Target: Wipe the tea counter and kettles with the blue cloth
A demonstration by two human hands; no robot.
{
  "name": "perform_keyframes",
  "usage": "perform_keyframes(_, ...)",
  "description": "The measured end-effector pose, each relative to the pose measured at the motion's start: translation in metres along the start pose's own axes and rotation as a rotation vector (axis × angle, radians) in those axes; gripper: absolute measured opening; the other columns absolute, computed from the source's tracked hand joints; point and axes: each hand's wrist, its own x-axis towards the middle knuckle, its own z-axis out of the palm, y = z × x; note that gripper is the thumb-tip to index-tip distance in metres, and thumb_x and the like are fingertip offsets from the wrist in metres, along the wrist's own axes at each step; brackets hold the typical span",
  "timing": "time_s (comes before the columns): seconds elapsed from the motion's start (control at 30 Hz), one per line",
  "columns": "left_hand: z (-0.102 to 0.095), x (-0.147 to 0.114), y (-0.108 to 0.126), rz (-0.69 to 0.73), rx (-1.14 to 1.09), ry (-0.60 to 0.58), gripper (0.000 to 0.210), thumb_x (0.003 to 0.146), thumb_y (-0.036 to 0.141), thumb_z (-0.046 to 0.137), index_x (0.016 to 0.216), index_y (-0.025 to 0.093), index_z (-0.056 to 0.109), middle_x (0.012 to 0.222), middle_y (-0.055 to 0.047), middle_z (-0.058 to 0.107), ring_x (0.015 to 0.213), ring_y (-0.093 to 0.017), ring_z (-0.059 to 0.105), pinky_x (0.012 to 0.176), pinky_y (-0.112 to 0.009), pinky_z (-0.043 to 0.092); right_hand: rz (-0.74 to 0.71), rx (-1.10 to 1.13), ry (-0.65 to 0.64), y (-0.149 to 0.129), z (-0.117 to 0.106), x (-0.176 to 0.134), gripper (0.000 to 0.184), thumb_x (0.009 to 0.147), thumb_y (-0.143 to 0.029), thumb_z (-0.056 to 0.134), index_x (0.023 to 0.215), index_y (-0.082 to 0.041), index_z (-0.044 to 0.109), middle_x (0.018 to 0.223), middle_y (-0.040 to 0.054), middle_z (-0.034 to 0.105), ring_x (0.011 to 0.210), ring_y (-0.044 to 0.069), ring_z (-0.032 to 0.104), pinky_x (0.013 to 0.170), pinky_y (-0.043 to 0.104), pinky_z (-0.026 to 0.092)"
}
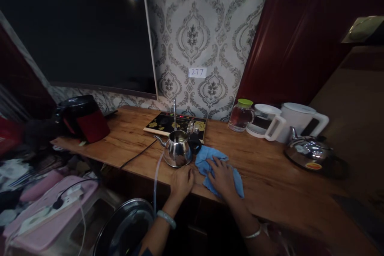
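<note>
A shiny steel kettle [177,150] stands upright near the table's front edge, its top uncovered, spout to the left and black handle to the right. Just in front of its base, my left hand [181,182] rests on the table with curled fingers; anything inside them is hidden. To the kettle's right lies a crumpled blue cloth [237,180]. My right hand [222,177] lies on this cloth with its fingers spread. Behind the kettle sits a black-and-gold electric tea stove [162,122], with a thin metal water spout [175,112] rising from it.
A glass jug with a green lid [240,118], white-handled pitchers [264,124] and a second steel kettle [310,154] stand at right. A black-and-red appliance [90,124] is at left. Below are a metal basin [100,232] and a pink stool [45,236] with a power strip.
</note>
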Motion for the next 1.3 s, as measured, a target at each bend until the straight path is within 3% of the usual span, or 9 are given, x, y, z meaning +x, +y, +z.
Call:
perform_keyframes(0.3, 0.002, -0.002, 0.000, 0.006, 0.034, -0.007, 0.024, 0.090, 0.020, 0.043, 0.088, 0.021, 0.066, 0.088, -0.006, 0.071, 0.087, -0.019, 0.066, 0.076, -0.030, 0.043, -0.052, 0.080, -0.057, 0.045, 0.000, -0.026, 0.047, 0.083, -0.022, 0.051, 0.128, -0.030, 0.062, 0.139, 0.0078, 0.058, 0.121, 0.030, 0.054, 0.097, 0.047, 0.042)
perform_keyframes(0.43, 0.004, -0.003, 0.000, -0.007, 0.044, -0.011, 0.024, 0.090, 0.020, 0.043, 0.089, 0.020, 0.066, 0.088, -0.006, 0.070, 0.087, -0.021, 0.066, 0.076, -0.031, 0.043, -0.021, 0.088, -0.006, 0.062, -0.003, -0.037, 0.050, 0.076, -0.019, 0.053, 0.125, -0.027, 0.064, 0.135, 0.0097, 0.060, 0.121, 0.032, 0.054, 0.096, 0.052, 0.044)
perform_keyframes(0.5, 0.003, -0.003, 0.002, -0.017, 0.050, -0.020, 0.024, 0.090, 0.020, 0.042, 0.090, 0.020, 0.066, 0.089, -0.007, 0.070, 0.088, -0.021, 0.065, 0.076, -0.031, 0.043, -0.049, 0.121, 0.089, 0.055, -0.011, -0.037, 0.050, 0.074, -0.017, 0.052, 0.122, -0.024, 0.065, 0.134, 0.0112, 0.060, 0.125, 0.034, 0.050, 0.100, 0.054, 0.042)
perform_keyframes(0.6, 0.000, -0.003, 0.005, -0.026, 0.063, -0.034, 0.025, 0.091, 0.020, 0.041, 0.091, 0.019, 0.066, 0.089, -0.008, 0.070, 0.088, -0.021, 0.065, 0.076, -0.031, 0.043, -0.184, 0.299, 0.222, 0.022, -0.028, -0.027, 0.045, 0.080, -0.019, 0.050, 0.123, -0.022, 0.063, 0.137, 0.0110, 0.057, 0.131, 0.030, 0.045, 0.108, 0.052, 0.037)
perform_keyframes(0.7, -0.001, -0.003, 0.007, -0.020, 0.045, -0.054, 0.023, 0.092, 0.022, 0.042, 0.092, 0.019, 0.066, 0.090, -0.008, 0.070, 0.087, -0.020, 0.065, 0.075, -0.030, 0.043, -0.266, 0.575, 0.225, -0.017, -0.032, -0.009, 0.028, 0.089, -0.024, 0.048, 0.110, -0.024, 0.066, 0.122, 0.0090, 0.065, 0.116, 0.024, 0.057, 0.102, 0.043, 0.044)
perform_keyframes(0.8, -0.001, -0.003, 0.006, -0.018, 0.032, -0.058, 0.024, 0.092, 0.022, 0.042, 0.094, 0.019, 0.066, 0.092, -0.008, 0.070, 0.088, -0.020, 0.065, 0.076, -0.030, 0.043, -0.244, 0.717, 0.164, -0.037, -0.016, 0.007, 0.022, 0.091, -0.024, 0.045, 0.087, -0.023, 0.066, 0.096, 0.0068, 0.068, 0.094, 0.021, 0.062, 0.086, 0.035, 0.050)
perform_keyframes(0.9, -0.001, -0.004, 0.006, -0.011, 0.048, -0.053, 0.023, 0.091, 0.021, 0.043, 0.096, 0.020, 0.066, 0.095, -0.006, 0.070, 0.090, -0.020, 0.065, 0.077, -0.030, 0.043, -0.163, 0.648, 0.139, -0.035, 0.010, 0.013, 0.023, 0.088, -0.019, 0.043, 0.079, -0.021, 0.065, 0.083, 0.0063, 0.066, 0.085, 0.021, 0.060, 0.079, 0.034, 0.048)
perform_keyframes(1.03, 0.001, -0.005, 0.006, -0.009, 0.056, -0.049, 0.023, 0.090, 0.019, 0.045, 0.099, 0.021, 0.066, 0.095, -0.005, 0.070, 0.091, -0.019, 0.065, 0.079, -0.030, 0.044, -0.112, 0.549, 0.125, -0.025, 0.032, 0.011, 0.022, 0.084, -0.017, 0.044, 0.084, -0.020, 0.066, 0.086, 0.0081, 0.067, 0.088, 0.023, 0.059, 0.083, 0.036, 0.046)
perform_keyframes(1.3, 0.003, -0.005, 0.005, -0.022, 0.069, -0.043, 0.022, 0.090, 0.021, 0.045, 0.097, 0.020, 0.066, 0.095, -0.006, 0.070, 0.089, -0.019, 0.064, 0.078, -0.030, 0.044, 0.010, 0.604, 0.232, -0.006, 0.038, 0.013, 0.025, 0.084, -0.025, 0.042, 0.086, -0.019, 0.066, 0.089, 0.0099, 0.069, 0.089, 0.024, 0.060, 0.083, 0.038, 0.047)
